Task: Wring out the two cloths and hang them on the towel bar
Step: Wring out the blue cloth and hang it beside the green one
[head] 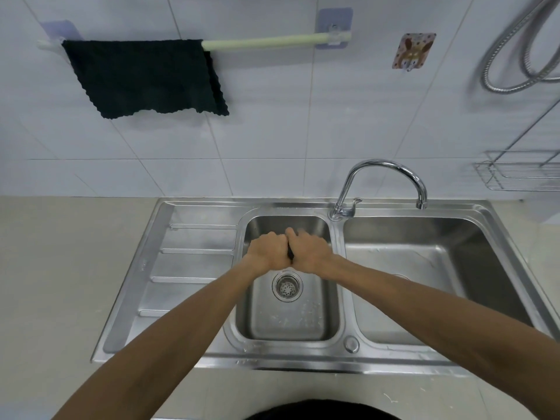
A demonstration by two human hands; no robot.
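1 cloth (pixel 145 75) hangs on left half of bar (pixel 263 42). Cloth 2 (pixel 290 253) mostly hidden, clenched between left hand (pixel 268 248) and right hand (pixel 309 250), fists touching over small basin (pixel 333 298). Free bar space lies up, slightly left; either hand equally near.

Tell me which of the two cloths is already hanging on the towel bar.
The spread-out dark cloth draped over the left part of the towel bar. The other is balled up between the left hand and right hand over the small sink basin.
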